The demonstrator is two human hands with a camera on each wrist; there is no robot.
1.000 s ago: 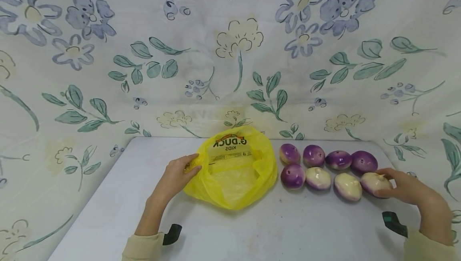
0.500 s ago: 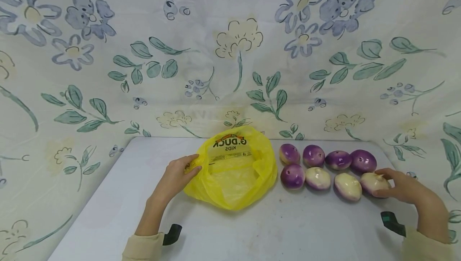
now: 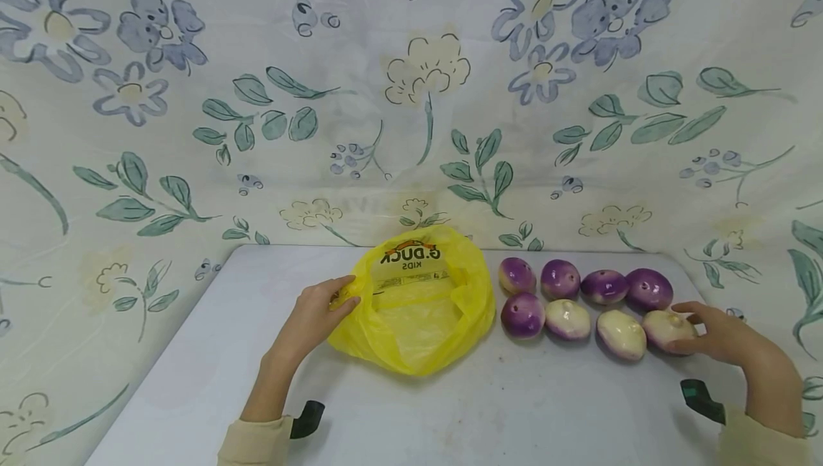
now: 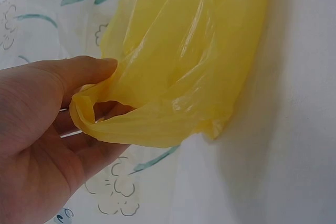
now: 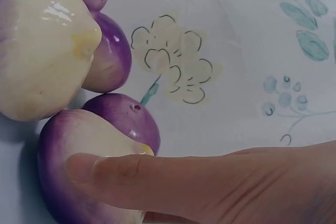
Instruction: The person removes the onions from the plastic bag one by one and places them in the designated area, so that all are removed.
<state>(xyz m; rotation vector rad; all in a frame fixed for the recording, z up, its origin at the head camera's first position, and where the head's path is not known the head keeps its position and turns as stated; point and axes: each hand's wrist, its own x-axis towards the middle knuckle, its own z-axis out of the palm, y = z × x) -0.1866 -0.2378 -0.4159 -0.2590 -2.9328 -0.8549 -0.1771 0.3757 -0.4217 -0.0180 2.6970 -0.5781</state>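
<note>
In the head view, a yellow plastic bag (image 3: 418, 337) with G.DUCK KIDS printing lies with its mouth spread wide. My left hand (image 3: 318, 316) pinches its left edge; in the left wrist view the thumb presses a looped fold of the yellow bag (image 4: 173, 77) against the fingers. At the right end of the front row, my right hand (image 3: 729, 334) grips a glossy purple-and-cream turnip (image 3: 665, 330) between thumb and fingers. The right wrist view shows the thumb across this turnip (image 5: 58, 145); the other fingers are mostly hidden. The turnip still sits on the table.
Several more turnips stand close together in two rows, among them a cream-topped turnip (image 3: 620, 335) beside the gripped one and a purple turnip (image 3: 649, 289) behind it. A flower-printed sheet (image 3: 411, 130) rises behind the white table (image 3: 450, 416).
The turnip in my right hand has turned slightly, so its pale stem nub shows more. The right hand has barely shifted; the left hand and the bag are still.
</note>
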